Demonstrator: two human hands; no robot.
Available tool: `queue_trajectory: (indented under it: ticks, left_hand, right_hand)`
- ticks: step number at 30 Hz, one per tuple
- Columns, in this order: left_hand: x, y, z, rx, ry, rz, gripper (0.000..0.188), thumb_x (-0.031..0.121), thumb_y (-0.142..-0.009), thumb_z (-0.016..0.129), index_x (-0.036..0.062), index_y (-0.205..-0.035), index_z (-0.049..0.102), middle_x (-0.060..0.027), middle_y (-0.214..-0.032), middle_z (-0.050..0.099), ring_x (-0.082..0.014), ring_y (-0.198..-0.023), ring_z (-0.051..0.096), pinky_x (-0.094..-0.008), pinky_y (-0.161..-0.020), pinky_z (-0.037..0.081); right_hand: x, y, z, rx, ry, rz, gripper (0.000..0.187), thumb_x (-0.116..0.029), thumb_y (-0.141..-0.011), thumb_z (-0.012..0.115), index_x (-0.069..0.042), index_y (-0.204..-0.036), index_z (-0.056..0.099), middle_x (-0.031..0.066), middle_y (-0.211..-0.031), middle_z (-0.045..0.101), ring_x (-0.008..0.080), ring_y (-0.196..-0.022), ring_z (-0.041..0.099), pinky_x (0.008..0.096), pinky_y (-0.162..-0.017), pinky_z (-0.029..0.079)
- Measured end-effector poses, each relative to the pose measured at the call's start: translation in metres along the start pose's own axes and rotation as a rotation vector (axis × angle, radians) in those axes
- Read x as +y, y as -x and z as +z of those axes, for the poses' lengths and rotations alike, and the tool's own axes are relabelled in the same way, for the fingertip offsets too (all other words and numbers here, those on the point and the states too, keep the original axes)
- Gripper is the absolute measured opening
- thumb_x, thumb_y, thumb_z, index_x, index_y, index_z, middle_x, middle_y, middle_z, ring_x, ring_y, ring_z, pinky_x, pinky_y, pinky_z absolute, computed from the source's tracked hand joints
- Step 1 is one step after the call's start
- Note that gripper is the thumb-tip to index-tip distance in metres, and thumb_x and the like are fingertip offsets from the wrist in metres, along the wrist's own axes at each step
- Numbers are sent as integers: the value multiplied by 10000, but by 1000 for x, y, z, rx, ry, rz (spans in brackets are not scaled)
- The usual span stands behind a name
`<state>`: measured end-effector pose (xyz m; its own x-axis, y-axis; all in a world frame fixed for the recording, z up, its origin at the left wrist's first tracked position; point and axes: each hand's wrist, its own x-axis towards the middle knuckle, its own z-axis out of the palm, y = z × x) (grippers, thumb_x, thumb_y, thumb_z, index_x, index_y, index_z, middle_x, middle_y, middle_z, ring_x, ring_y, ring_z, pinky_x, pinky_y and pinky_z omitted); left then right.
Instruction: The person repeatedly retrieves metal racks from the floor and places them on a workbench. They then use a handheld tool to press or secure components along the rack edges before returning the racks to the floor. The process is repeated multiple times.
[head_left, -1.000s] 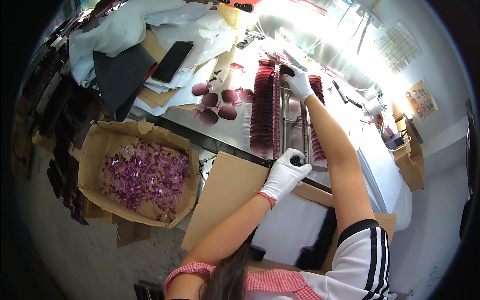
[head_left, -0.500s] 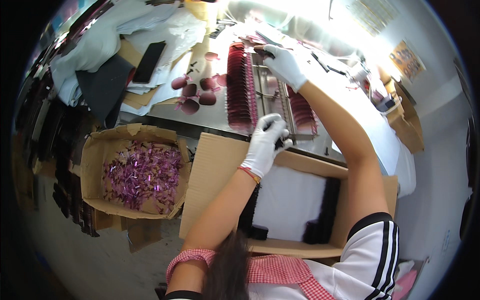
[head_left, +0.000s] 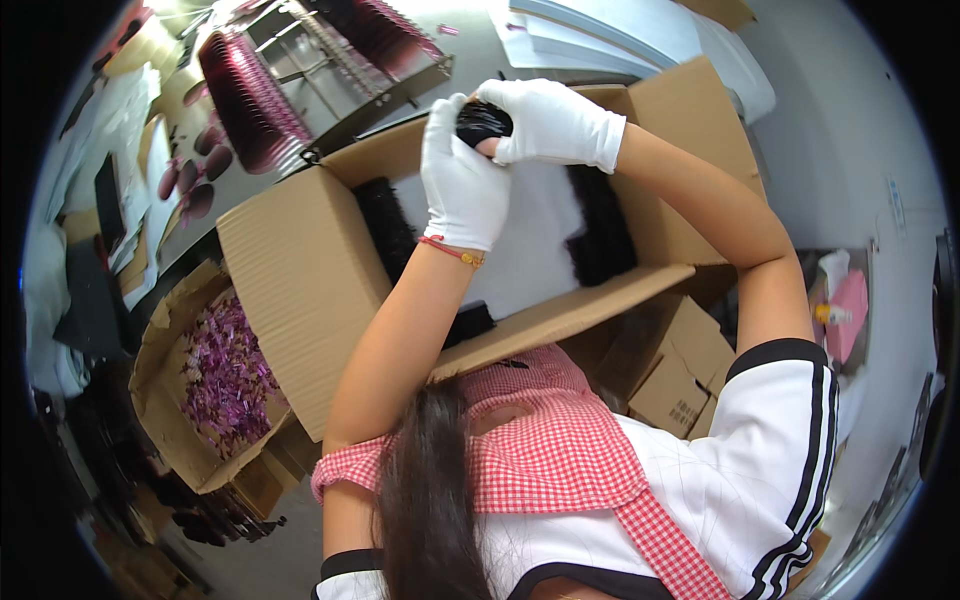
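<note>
Both my hands wear white gloves and meet above the far side of an open cardboard box (head_left: pixel 285 275). Between them is a small glossy black bundle (head_left: pixel 484 121), its kind hard to make out. My left hand (head_left: pixel 462 180) is closed round its near left side. From the right, my right hand (head_left: pixel 550 122) grips it with bent fingers, a bare fingertip showing. Inside the box lies a white sheet (head_left: pixel 525 235). Black, bristly-looking stacks (head_left: pixel 603 225) line the box's sides.
Beyond the box, a metal rack (head_left: pixel 310 60) holds rows of purple-tinted lenses (head_left: pixel 245 100). Loose tinted lenses (head_left: pixel 200 200) lie on the bench to its left. A carton (head_left: pixel 150 400) of shiny purple scraps (head_left: pixel 225 375) stands left of the box.
My view has swung, so the rack now sits farther left. My right hand has left the rack and joined my left over the box, the black bundle now between both.
</note>
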<state>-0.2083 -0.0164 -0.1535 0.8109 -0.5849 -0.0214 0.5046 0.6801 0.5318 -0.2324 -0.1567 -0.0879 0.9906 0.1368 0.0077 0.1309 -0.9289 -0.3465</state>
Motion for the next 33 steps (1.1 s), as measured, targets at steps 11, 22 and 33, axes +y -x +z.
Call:
queue_trajectory:
  ticks: [11, 22, 33]
  left_hand:
    - [28, 39, -12, -204, -904, -514, 421, 295, -1009, 550, 56, -1354, 524, -72, -1315, 575, -177, -1178, 567, -332, -1015, 441]
    - [178, 37, -37, -56, -1142, -22, 305, 127, -1021, 465, 19, -1270, 605, -89, -1225, 658, -155, -1083, 640, -286, -930, 493]
    - [266, -13, -123, 140, -2064, 522, 645, 200, -780, 793, -33, -1310, 508, -192, -1184, 639, -297, -1089, 643, -409, -1024, 455]
  right_hand:
    - [78, 119, 89, -539, 58, 128, 550, -91, -797, 675, -154, -1333, 567, 165, -1107, 656, 376, -952, 640, 430, -842, 524]
    - [56, 147, 138, -193, 289, 6, 221, -215, -790, 718, -74, -942, 642, 126, -923, 631, 339, -858, 610, 426, -798, 478]
    - [44, 138, 111, -323, 497, 8, 547, -363, -773, 761, -60, -1205, 620, 151, -1048, 604, 334, -1047, 574, 478, -988, 401]
